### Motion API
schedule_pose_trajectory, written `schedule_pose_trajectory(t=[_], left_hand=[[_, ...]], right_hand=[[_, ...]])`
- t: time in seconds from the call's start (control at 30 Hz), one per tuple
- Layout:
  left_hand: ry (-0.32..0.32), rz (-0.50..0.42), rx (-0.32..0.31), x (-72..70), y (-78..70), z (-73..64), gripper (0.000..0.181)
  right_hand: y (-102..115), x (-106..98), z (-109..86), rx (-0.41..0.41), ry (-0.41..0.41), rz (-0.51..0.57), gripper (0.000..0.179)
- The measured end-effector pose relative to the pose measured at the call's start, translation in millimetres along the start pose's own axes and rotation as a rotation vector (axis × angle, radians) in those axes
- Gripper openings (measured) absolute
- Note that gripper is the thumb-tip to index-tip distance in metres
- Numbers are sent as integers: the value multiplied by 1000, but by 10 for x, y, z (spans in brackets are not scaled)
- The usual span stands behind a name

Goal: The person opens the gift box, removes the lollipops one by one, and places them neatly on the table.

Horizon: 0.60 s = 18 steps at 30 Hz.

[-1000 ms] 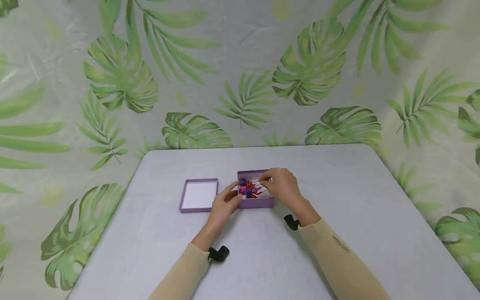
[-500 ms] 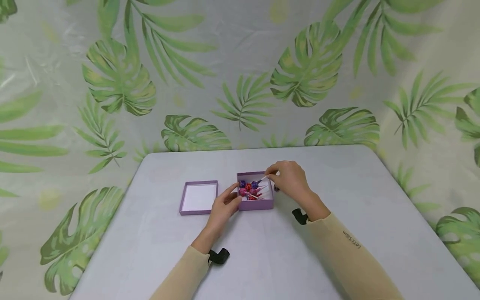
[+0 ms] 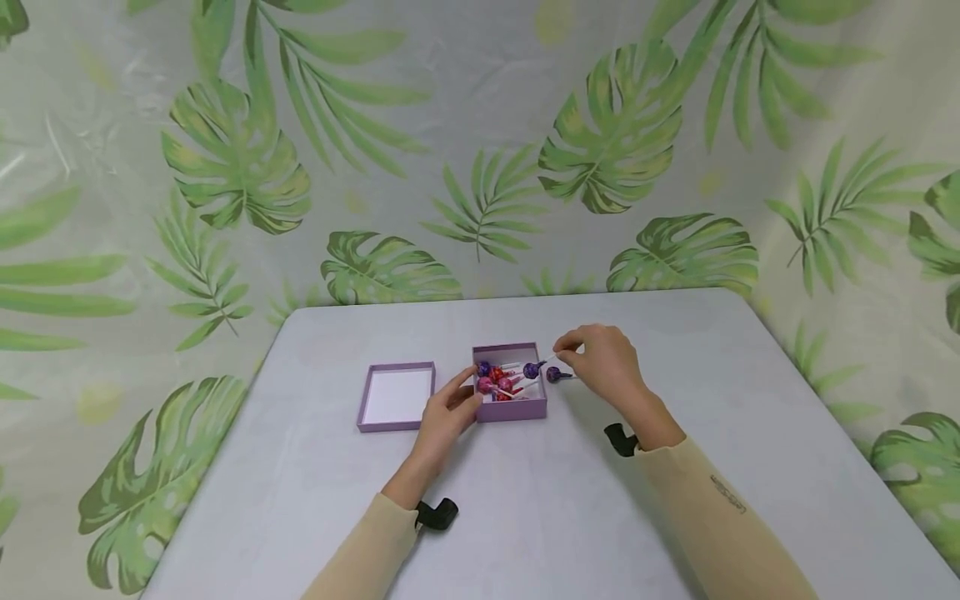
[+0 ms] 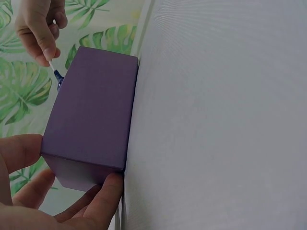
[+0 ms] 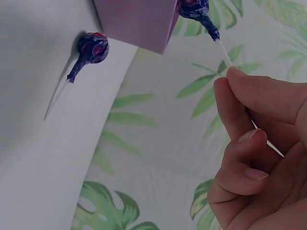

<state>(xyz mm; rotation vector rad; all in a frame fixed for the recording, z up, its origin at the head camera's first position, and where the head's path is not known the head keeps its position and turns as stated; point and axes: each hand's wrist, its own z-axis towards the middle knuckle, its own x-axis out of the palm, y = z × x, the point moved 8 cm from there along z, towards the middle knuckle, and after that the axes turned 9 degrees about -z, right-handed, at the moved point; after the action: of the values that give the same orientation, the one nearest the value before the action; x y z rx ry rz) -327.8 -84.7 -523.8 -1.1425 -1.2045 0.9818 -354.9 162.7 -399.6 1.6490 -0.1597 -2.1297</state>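
A shallow purple box stands on the table with several wrapped lollipops in it, red, pink and purple. My left hand holds the box at its left end, thumb and fingertips on that wall and its corners. My right hand pinches the white stick of a purple lollipop between thumb and index finger, with the candy end over the box's right rim. Another dark purple lollipop lies on the table just right of the box, its stick pointing away from it.
To the left of the box lies its purple-rimmed lid, white inside facing up. A white table bears everything, and a leaf-print curtain hangs behind its far edge.
My right hand has drawn a purple lollipop up and rightward from inside the box. The lollipop on the table, hidden before, now shows. My left hand has stayed at the box.
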Motion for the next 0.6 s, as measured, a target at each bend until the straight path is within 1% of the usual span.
schedule_pose_trajectory(t=[0.33, 0.6], left_hand=[[-5, 4, -5, -18, 26, 19, 53], [-2, -9, 0, -31, 41, 21, 53]], right_hand=[[-202, -76, -63, 49, -22, 25, 8], [-350, -20, -123, 97, 8, 55, 9]])
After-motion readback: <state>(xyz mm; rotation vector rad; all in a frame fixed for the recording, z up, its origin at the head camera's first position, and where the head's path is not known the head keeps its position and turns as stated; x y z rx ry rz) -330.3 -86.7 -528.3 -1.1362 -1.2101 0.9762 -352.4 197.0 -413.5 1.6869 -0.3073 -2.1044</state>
